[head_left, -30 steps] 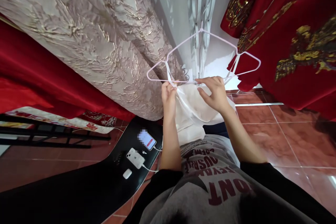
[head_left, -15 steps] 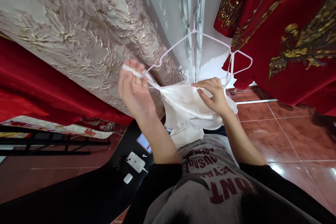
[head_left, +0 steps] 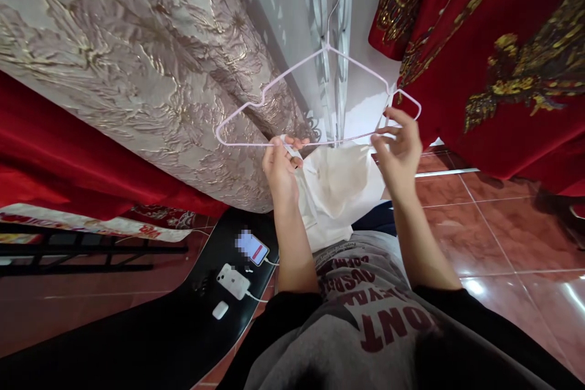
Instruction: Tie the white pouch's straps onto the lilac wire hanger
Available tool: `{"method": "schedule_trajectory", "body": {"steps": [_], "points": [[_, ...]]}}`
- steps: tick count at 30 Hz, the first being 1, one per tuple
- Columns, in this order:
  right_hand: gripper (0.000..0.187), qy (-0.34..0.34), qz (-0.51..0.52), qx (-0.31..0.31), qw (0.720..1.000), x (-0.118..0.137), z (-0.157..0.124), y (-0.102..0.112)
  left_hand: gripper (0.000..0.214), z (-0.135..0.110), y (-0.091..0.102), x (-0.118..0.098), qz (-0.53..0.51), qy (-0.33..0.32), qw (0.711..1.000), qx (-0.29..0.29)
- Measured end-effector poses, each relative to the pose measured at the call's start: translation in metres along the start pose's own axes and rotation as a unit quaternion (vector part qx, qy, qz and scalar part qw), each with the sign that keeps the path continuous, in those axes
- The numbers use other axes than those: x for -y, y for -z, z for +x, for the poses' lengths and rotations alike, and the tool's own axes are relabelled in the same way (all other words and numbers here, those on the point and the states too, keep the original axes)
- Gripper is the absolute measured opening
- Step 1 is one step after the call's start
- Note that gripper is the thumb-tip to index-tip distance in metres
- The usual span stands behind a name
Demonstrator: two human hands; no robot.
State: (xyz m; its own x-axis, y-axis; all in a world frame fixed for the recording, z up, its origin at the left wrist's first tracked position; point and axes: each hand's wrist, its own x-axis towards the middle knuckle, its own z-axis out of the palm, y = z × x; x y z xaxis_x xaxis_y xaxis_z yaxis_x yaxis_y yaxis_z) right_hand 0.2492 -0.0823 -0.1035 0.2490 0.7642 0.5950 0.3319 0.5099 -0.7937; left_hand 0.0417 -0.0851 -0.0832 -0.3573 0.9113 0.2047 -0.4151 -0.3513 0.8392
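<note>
A pale pink clothes hanger (head_left: 292,68) with a metal hook is held up in front of me, its left end bare. Below its bottom bar hangs a white garment (head_left: 342,183) with thin straps, reaching down to my lap. My left hand (head_left: 282,177) is closed at the bar, with a white strap (head_left: 292,151) between its fingers. The other strap (head_left: 388,103) runs over the hanger's right notch. Beside that strap, my right hand (head_left: 402,152) has its thumb and fingers curled round the right part of the bar.
A black bench (head_left: 183,311) at left carries a lit phone (head_left: 256,250), a white phone (head_left: 233,280) on a cable and a small white case (head_left: 220,310). Embossed beige fabric (head_left: 183,73) hangs at left, red gold-trimmed fabric (head_left: 516,61) at right. Behind the hanger stands a white metal rack (head_left: 342,73).
My left hand has moved right and down from the hanger's left end to its bottom bar, bringing the strap along. My right hand has shifted right and up, towards the right strap.
</note>
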Motion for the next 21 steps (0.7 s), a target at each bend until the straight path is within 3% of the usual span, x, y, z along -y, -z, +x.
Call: {"method": "schedule_trajectory", "body": {"steps": [2,4,6,7,9,12,15,17,19,21], "points": [[0.038,-0.081,0.016,-0.004,0.997,-0.004,0.02,0.014,0.037,0.001,0.001,-0.001,0.007,0.006,1.0,0.006],[0.021,-0.13,0.024,0.071,0.989,0.001,0.039,0.025,0.038,0.002,0.003,-0.003,0.013,0.008,1.0,-0.001],[0.014,-0.125,0.043,0.106,0.986,0.01,0.056,0.03,0.039,0.003,0.003,-0.004,0.017,0.018,1.0,-0.01],[0.014,-0.11,0.057,0.091,0.988,0.013,0.064,0.031,0.039,0.002,0.002,-0.004,0.018,0.026,0.999,-0.01],[0.023,-0.082,0.088,0.013,0.993,0.013,0.076,0.034,0.04,0.002,0.002,-0.005,0.016,0.038,0.999,-0.002],[0.041,-0.057,0.101,-0.156,0.981,-0.004,0.083,0.042,0.041,0.003,0.003,-0.006,0.008,0.034,0.999,0.003],[0.033,0.014,0.083,-0.31,0.947,-0.015,0.068,0.051,0.04,0.005,0.007,-0.005,-0.005,0.034,0.999,0.005],[0.023,0.087,0.082,-0.341,0.933,-0.007,0.047,0.051,0.039,0.006,0.007,-0.002,-0.007,0.048,0.999,0.006],[0.024,0.13,0.07,-0.249,0.957,0.01,0.026,0.044,0.037,0.004,0.004,0.002,-0.01,0.069,0.998,0.01],[0.029,0.135,0.016,-0.081,0.987,0.025,0.013,0.029,0.036,0.001,-0.001,0.007,-0.018,0.085,0.996,0.012]]}}
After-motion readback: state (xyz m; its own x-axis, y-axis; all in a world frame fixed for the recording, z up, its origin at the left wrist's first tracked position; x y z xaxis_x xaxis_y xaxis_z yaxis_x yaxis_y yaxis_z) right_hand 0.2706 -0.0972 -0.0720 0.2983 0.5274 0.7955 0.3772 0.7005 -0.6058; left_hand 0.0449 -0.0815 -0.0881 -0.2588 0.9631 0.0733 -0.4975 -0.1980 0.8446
